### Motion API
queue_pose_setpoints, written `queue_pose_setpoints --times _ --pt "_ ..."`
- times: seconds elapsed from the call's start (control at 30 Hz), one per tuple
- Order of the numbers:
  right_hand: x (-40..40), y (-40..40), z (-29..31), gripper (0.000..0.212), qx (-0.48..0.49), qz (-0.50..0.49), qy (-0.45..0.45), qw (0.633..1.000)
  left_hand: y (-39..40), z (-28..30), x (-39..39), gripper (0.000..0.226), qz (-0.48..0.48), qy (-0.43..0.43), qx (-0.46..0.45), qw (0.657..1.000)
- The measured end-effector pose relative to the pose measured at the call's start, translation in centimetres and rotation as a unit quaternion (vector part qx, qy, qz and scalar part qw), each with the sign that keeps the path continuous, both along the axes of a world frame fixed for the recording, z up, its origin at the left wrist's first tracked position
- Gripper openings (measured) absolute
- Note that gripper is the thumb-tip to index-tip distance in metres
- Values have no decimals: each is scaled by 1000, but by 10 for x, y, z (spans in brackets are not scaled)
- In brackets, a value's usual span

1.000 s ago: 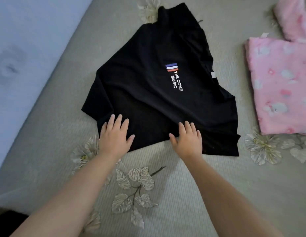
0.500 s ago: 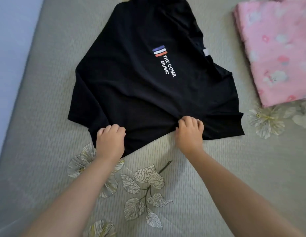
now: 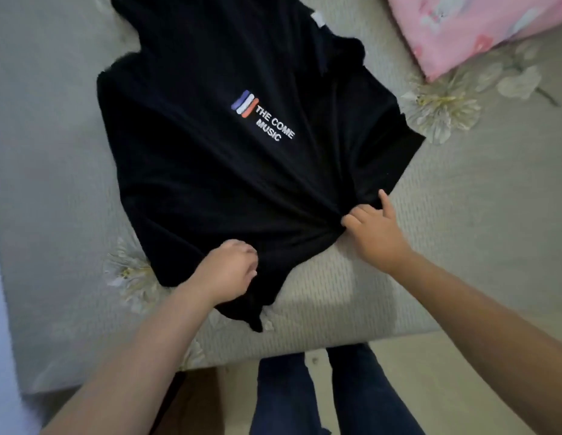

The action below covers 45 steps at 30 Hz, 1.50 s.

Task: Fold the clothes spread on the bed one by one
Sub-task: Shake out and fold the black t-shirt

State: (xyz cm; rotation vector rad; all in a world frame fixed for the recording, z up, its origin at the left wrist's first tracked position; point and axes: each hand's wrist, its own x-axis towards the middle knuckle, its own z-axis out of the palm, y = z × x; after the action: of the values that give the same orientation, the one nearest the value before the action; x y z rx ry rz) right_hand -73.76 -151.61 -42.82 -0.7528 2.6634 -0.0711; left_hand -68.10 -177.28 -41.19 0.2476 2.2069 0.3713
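Left hand point(image 3: 227, 270), fingers curled tight, grips the near hem of the black T-shirt point(image 3: 229, 158) at lower centre. Right hand point(image 3: 375, 235) pinches the hem further right, index finger sticking out straight. Shirt lies print-up across the centre of the grey bed point(image 3: 461, 230). Pink garment point(image 3: 474, 23) upper right.

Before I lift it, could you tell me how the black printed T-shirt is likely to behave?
The black printed T-shirt is probably floppy: it bunches into creases where the left hand and right hand grip its near edge. It likely drapes and sags, since a corner droops by the left hand. It seems light, sliding over the grey quilted bedspread.
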Motion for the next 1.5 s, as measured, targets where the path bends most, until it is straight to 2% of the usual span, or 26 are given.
queue_pose_setpoints --times 0.07,0.17,0.23,0.27,0.33,0.4,0.5,0.6,0.67,0.73,0.8,0.87,0.93,1.03,1.13,1.17,1.27,1.37,1.43,1.5 --pt "15 68 13 26 125 -54 -128 982 48 11 -10 19 -18 -52 48 997" --pt "16 152 37 10 272 -120 -226 928 106 17 -47 22 3 35 76 997" --pt "8 186 48 23 310 -161 -249 903 138 19 -76 22 36 97 86 991" --pt "1 197 50 22 297 -178 -241 907 153 20 -89 22 57 123 88 987" --pt "-15 207 46 9 222 -203 -152 942 177 18 -111 23 97 162 80 979" --pt "-34 204 37 25 124 -245 -48 960 193 12 -129 28 108 193 51 974" --pt "-68 208 21 36 16 -312 42 949 207 -1 -149 35 77 240 7 968" --pt "-89 225 9 43 11 -352 1 936 223 -13 -178 44 48 268 10 962" --pt "-90 234 0 44 18 -315 -54 947 234 -20 -204 51 39 284 -18 958" --pt "-87 239 -9 37 -7 -280 -54 958 241 -27 -229 57 35 288 -69 954" --pt "-88 241 -12 26 -51 -285 -43 956 243 -32 -244 61 58 252 -109 960" --pt "-91 240 -11 16 -122 -313 -69 939 241 -34 -249 54 75 229 -135 961" --pt "-93 241 -5 13 -193 -353 -115 908 236 -31 -246 35 38 238 -159 957" --pt "-96 248 5 38 -175 -376 -126 901 222 -20 -236 23 49 244 -116 962" --pt "-105 264 13 44 -142 -419 -102 891 206 4 -228 12 109 201 -14 973" --pt "-109 268 18 45 -140 -431 -92 886 202 17 -226 15 110 171 18 979" --pt "-118 278 37 39 -118 -454 -70 880 191 65 -222 27 127 73 79 986" --pt "-121 277 64 15 -116 -476 -56 870 187 119 -218 7 227 6 173 958" --pt "-122 270 88 14 -105 -458 -39 882 184 147 -214 12 274 16 213 938" --pt "-120 261 115 17 -109 -447 0 888 180 166 -207 29 297 84 215 926"
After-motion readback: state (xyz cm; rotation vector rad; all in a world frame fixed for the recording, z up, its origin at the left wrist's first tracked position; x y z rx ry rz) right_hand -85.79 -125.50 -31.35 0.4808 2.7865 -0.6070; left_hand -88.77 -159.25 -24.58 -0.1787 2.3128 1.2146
